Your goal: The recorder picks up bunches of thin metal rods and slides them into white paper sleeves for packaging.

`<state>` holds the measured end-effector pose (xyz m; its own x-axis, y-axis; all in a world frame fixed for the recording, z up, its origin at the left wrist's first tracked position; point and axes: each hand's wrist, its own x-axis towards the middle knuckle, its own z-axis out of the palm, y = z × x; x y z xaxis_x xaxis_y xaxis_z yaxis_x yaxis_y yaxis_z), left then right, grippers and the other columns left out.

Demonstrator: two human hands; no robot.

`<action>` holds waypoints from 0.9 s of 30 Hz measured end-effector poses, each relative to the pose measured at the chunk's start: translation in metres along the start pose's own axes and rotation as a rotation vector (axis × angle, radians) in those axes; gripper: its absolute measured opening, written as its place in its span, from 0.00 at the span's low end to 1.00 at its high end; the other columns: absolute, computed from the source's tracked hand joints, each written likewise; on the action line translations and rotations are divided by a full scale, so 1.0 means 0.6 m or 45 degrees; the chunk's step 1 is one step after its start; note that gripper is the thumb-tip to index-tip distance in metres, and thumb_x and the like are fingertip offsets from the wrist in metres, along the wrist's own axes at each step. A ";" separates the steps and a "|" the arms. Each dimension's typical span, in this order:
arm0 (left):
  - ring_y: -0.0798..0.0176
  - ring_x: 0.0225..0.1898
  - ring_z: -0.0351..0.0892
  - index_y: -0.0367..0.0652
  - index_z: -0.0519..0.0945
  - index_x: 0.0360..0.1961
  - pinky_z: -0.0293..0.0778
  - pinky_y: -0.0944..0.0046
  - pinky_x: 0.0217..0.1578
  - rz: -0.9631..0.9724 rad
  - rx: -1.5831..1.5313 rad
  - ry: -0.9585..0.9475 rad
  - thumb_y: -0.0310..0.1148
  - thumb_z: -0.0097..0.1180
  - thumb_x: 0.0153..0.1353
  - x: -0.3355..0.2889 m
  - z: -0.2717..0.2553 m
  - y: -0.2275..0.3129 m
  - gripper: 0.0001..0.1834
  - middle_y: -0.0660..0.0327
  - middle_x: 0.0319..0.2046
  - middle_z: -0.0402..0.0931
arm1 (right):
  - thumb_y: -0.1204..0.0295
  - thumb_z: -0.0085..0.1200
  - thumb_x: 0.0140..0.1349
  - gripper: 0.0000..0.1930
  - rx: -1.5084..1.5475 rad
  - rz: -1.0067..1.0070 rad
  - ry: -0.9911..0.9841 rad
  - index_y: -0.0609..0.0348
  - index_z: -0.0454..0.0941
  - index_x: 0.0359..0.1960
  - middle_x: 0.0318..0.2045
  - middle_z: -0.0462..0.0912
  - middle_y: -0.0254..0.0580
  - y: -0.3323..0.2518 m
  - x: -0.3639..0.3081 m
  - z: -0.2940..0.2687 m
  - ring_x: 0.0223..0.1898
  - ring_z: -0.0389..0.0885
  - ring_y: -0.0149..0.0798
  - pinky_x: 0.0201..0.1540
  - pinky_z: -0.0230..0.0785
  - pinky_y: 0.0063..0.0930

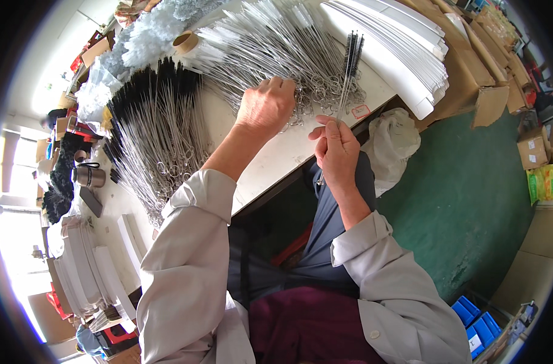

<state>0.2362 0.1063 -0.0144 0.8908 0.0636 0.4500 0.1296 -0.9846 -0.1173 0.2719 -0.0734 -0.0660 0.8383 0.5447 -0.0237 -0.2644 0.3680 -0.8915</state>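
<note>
Pinching black-tipped brushes by their wire stems, your right hand holds them pointing away from you. Your left hand, nearer the white-bristled brushes, curls over their looped ends, the stems running away beyond it; I cannot tell whether its hidden fingertips grip wire. A strip of tabletop separates it from the black brush pile at its left; past the table edge, green floor opens out right of your right hand

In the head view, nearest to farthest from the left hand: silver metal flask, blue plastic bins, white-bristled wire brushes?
1. White-bristled wire brushes, right at the left hand.
2. Silver metal flask, far left.
3. Blue plastic bins, lower right.
</note>
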 end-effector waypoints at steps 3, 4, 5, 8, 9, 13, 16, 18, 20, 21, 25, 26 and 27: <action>0.54 0.32 0.85 0.42 0.76 0.28 0.83 0.54 0.30 -0.146 -0.026 0.057 0.29 0.61 0.57 0.004 -0.002 0.004 0.05 0.58 0.29 0.79 | 0.67 0.43 0.80 0.17 -0.034 -0.005 0.000 0.68 0.80 0.49 0.27 0.82 0.40 0.001 0.000 0.000 0.15 0.64 0.19 0.16 0.58 0.17; 0.55 0.32 0.85 0.42 0.76 0.28 0.82 0.54 0.30 -0.147 -0.036 0.071 0.29 0.61 0.57 0.006 -0.004 0.008 0.05 0.58 0.28 0.79 | 0.67 0.43 0.80 0.17 -0.034 -0.005 -0.001 0.68 0.80 0.49 0.27 0.82 0.40 0.001 0.001 0.000 0.15 0.64 0.19 0.16 0.58 0.17; 0.55 0.32 0.85 0.43 0.77 0.28 0.82 0.54 0.30 -0.147 -0.047 0.085 0.28 0.61 0.56 0.007 -0.006 0.010 0.05 0.59 0.28 0.79 | 0.67 0.43 0.80 0.16 -0.032 -0.008 -0.001 0.68 0.80 0.49 0.27 0.82 0.40 0.001 0.000 0.000 0.15 0.64 0.19 0.16 0.58 0.17; 0.56 0.33 0.85 0.43 0.78 0.29 0.82 0.55 0.30 -0.048 -0.001 0.136 0.28 0.61 0.56 0.010 0.003 0.006 0.04 0.59 0.29 0.79 | 0.67 0.43 0.80 0.16 -0.032 -0.018 -0.005 0.68 0.80 0.49 0.27 0.82 0.40 0.002 0.000 0.000 0.15 0.64 0.19 0.17 0.58 0.17; 0.56 0.33 0.85 0.43 0.78 0.29 0.82 0.55 0.30 -0.048 -0.001 0.135 0.28 0.61 0.56 0.008 0.004 0.003 0.04 0.59 0.29 0.79 | 0.67 0.43 0.80 0.16 -0.033 -0.025 -0.010 0.67 0.80 0.49 0.27 0.82 0.40 0.002 0.000 0.000 0.15 0.64 0.18 0.17 0.58 0.17; 0.56 0.30 0.85 0.43 0.80 0.31 0.82 0.56 0.30 0.023 -0.047 0.167 0.26 0.61 0.56 0.008 -0.006 -0.007 0.02 0.60 0.27 0.80 | 0.67 0.42 0.80 0.16 -0.024 -0.024 -0.020 0.67 0.80 0.49 0.27 0.82 0.40 0.003 0.001 -0.004 0.15 0.64 0.18 0.17 0.58 0.17; 0.55 0.28 0.85 0.43 0.81 0.32 0.82 0.57 0.29 -0.094 -0.119 0.247 0.27 0.61 0.57 0.007 -0.032 -0.004 0.03 0.59 0.26 0.81 | 0.67 0.42 0.81 0.16 -0.060 -0.039 -0.026 0.67 0.80 0.49 0.27 0.82 0.40 0.002 0.000 -0.005 0.16 0.64 0.18 0.17 0.58 0.16; 0.56 0.28 0.86 0.41 0.83 0.34 0.82 0.61 0.30 -0.243 -0.252 0.267 0.27 0.62 0.60 0.009 -0.061 -0.005 0.03 0.58 0.28 0.84 | 0.65 0.43 0.81 0.16 -0.032 -0.009 -0.015 0.66 0.80 0.49 0.27 0.81 0.39 -0.001 0.000 -0.003 0.16 0.65 0.18 0.18 0.58 0.16; 0.58 0.29 0.87 0.40 0.83 0.34 0.82 0.62 0.31 -0.323 -0.371 0.262 0.27 0.63 0.60 0.008 -0.087 -0.011 0.03 0.57 0.29 0.84 | 0.65 0.43 0.81 0.16 -0.013 -0.010 -0.031 0.65 0.81 0.48 0.27 0.81 0.39 -0.001 -0.001 0.000 0.16 0.65 0.18 0.18 0.58 0.16; 0.60 0.31 0.88 0.39 0.83 0.34 0.82 0.64 0.33 -0.400 -0.496 0.257 0.26 0.63 0.60 0.007 -0.102 -0.015 0.02 0.57 0.29 0.84 | 0.65 0.44 0.80 0.16 0.003 -0.010 -0.040 0.65 0.81 0.47 0.27 0.81 0.38 -0.002 -0.001 0.003 0.17 0.65 0.18 0.18 0.58 0.16; 0.55 0.35 0.87 0.36 0.83 0.33 0.83 0.58 0.37 -0.526 -0.749 0.328 0.30 0.63 0.61 0.007 -0.150 -0.018 0.07 0.52 0.32 0.82 | 0.65 0.44 0.80 0.16 -0.029 0.013 -0.033 0.64 0.81 0.46 0.27 0.82 0.37 -0.013 0.001 0.002 0.17 0.65 0.18 0.18 0.59 0.16; 0.59 0.38 0.88 0.35 0.83 0.33 0.83 0.60 0.38 -0.539 -0.763 0.322 0.31 0.62 0.62 0.007 -0.161 -0.019 0.08 0.52 0.36 0.85 | 0.65 0.44 0.80 0.16 -0.031 -0.018 -0.044 0.64 0.82 0.46 0.28 0.82 0.37 -0.017 0.005 0.001 0.17 0.65 0.18 0.18 0.59 0.17; 0.59 0.38 0.88 0.35 0.83 0.33 0.83 0.60 0.38 -0.540 -0.766 0.326 0.31 0.62 0.62 0.005 -0.165 -0.025 0.08 0.52 0.36 0.85 | 0.65 0.44 0.80 0.16 -0.035 -0.048 -0.056 0.63 0.82 0.46 0.28 0.83 0.37 -0.023 0.011 0.004 0.17 0.64 0.18 0.19 0.59 0.17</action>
<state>0.1937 0.1053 0.0765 0.6801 0.4868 0.5481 0.1125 -0.8081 0.5782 0.2797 -0.0731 -0.0529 0.8255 0.5637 0.0294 -0.2193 0.3683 -0.9035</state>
